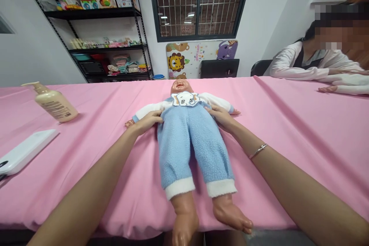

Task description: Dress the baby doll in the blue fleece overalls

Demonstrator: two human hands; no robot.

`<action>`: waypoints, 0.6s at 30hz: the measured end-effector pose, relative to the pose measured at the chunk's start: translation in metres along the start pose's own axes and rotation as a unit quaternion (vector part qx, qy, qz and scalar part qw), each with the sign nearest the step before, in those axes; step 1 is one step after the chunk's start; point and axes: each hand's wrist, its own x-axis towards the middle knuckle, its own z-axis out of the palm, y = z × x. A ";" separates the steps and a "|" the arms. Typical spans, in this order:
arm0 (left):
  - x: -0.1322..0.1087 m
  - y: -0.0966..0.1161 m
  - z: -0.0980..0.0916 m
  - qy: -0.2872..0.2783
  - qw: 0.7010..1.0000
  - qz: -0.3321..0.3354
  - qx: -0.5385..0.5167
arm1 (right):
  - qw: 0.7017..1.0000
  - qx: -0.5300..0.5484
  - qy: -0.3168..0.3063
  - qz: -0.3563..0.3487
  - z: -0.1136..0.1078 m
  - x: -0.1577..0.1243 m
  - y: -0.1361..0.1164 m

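A baby doll [190, 134] in a blue fleece suit with white sleeves lies on its back on the pink tablecloth [288, 130], head away from me and bare feet over the near edge. My left hand [147, 121] grips the doll's side at the waist, fingers curled onto the fabric. My right hand [220, 117] holds the opposite side of the waist the same way. A thin bracelet [258, 150] circles my right wrist.
A beige pump bottle [54, 103] lies tilted at the left, with a white flat case [25, 152] nearer me. Another person in a white top [317, 67] leans arms on the table's far right. Black shelves [98, 27] of toys stand behind, beside a window.
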 end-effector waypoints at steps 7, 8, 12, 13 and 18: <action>0.011 -0.005 0.027 0.095 0.990 0.075 -0.074 | 0.995 -0.055 0.010 -0.077 0.011 -0.002 -0.004; 0.012 -0.004 0.026 0.088 0.991 0.078 -0.060 | 0.993 -0.067 -0.002 -0.092 0.013 -0.002 -0.005; 0.009 -0.001 0.008 -0.037 0.999 0.037 0.003 | 0.998 -0.027 -0.025 -0.053 0.016 0.002 -0.006; 0.007 0.001 0.002 -0.076 0.997 0.017 0.025 | 0.999 -0.006 -0.027 -0.032 0.015 0.003 -0.006; 0.002 0.025 -0.030 -0.037 0.990 -0.022 0.132 | 1.000 -0.018 0.004 -0.015 0.013 0.004 -0.001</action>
